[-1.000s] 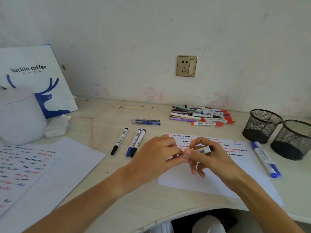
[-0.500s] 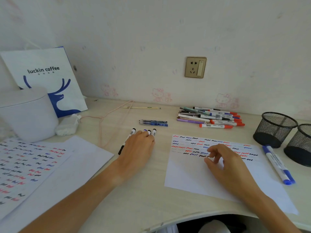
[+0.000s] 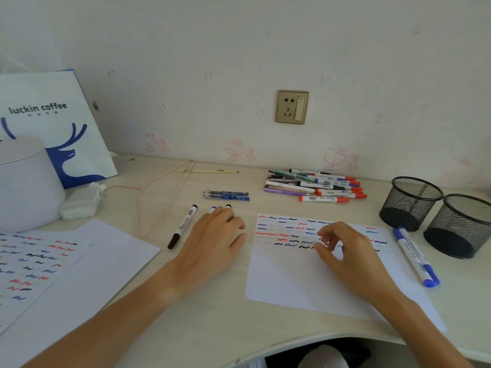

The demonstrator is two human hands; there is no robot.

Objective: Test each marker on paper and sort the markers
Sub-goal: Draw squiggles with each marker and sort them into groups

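Your left hand (image 3: 212, 240) lies flat on the tabletop (image 3: 212, 314) with fingers straight, covering a small row of markers whose ends (image 3: 220, 207) poke out past your fingertips; it grasps nothing. Just to its left lies a black-capped marker (image 3: 182, 226), apart from the hand. Your right hand (image 3: 348, 251) rests on the test sheet (image 3: 292, 282), fingers loosely curled over the rows of red, blue and black squiggles; I cannot tell whether it pinches anything. A blue marker (image 3: 415, 257) lies at the sheet's right edge, just in front of two black mesh cups (image 3: 435, 213). A pile of untested markers (image 3: 316, 185) sits near the wall, with two blue pens (image 3: 227, 195) to its left. Another marked sheet (image 3: 32, 258) lies at far left.
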